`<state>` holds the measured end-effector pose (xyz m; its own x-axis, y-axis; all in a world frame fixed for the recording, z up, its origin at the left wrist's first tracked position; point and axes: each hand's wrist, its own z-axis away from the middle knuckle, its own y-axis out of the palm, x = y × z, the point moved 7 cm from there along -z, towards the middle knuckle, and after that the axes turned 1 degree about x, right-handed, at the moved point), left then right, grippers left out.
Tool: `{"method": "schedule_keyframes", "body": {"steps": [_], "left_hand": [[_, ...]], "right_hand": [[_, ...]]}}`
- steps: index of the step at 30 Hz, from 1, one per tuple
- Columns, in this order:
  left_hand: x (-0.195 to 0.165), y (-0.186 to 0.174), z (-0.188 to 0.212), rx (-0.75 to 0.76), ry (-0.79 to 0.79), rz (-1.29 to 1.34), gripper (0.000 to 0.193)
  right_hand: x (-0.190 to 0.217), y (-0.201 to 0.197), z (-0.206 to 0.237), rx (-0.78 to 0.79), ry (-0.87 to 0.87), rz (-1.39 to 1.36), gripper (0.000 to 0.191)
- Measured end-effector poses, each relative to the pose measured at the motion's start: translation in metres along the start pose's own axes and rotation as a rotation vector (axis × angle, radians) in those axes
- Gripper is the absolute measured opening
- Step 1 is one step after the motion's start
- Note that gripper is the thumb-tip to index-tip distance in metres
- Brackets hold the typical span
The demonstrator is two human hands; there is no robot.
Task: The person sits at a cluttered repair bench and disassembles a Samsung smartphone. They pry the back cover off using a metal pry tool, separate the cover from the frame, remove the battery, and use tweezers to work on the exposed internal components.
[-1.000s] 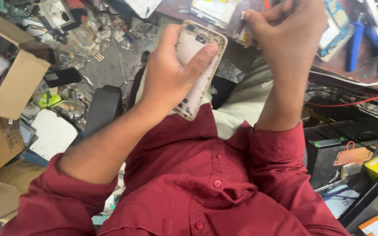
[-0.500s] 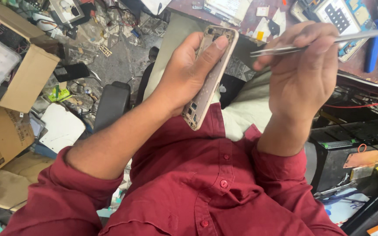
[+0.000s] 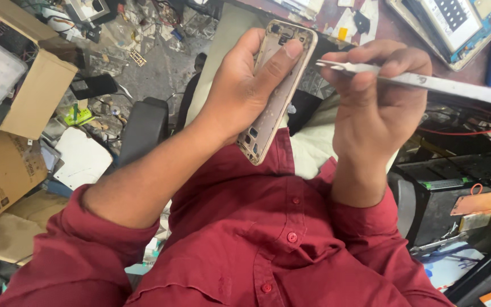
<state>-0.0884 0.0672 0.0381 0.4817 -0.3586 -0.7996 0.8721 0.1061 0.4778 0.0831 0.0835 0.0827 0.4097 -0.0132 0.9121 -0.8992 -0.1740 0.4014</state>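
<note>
- Two hands are raised above a red shirt (image 3: 268, 239).
- Left hand (image 3: 245, 94) is wrapped around a gold phone frame (image 3: 282, 91), thumb across its face, frame tilted with its top end away from the body.
- Right hand (image 3: 373, 108) pinches steel tweezers (image 3: 421, 82); their tip lies just beside the frame's upper edge.
- Cardboard boxes (image 3: 7, 153) lie on the floor to the left.
- Another opened phone (image 3: 453, 25) rests on the worktop (image 3: 396, 31).

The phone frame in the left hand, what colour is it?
Pale gold phone frame, clearest in the head view.
</note>
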Motion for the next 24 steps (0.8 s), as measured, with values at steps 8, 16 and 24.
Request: {"method": "schedule_keyframes", "body": {"steps": [8,16,24], "left_hand": [[0.003,-0.001,0.000,0.003,0.053,-0.106,0.048],[0.004,-0.001,-0.001,0.013,0.055,-0.101,0.049],[0.001,-0.007,0.000,-0.073,0.072,-0.209,0.043]], "right_hand": [[0.010,0.013,0.010,0.082,-0.225,0.329,0.032],[0.011,0.015,0.008,0.107,-0.238,0.349,0.031],[0.012,0.022,0.005,0.157,-0.228,0.469,0.027]]}}
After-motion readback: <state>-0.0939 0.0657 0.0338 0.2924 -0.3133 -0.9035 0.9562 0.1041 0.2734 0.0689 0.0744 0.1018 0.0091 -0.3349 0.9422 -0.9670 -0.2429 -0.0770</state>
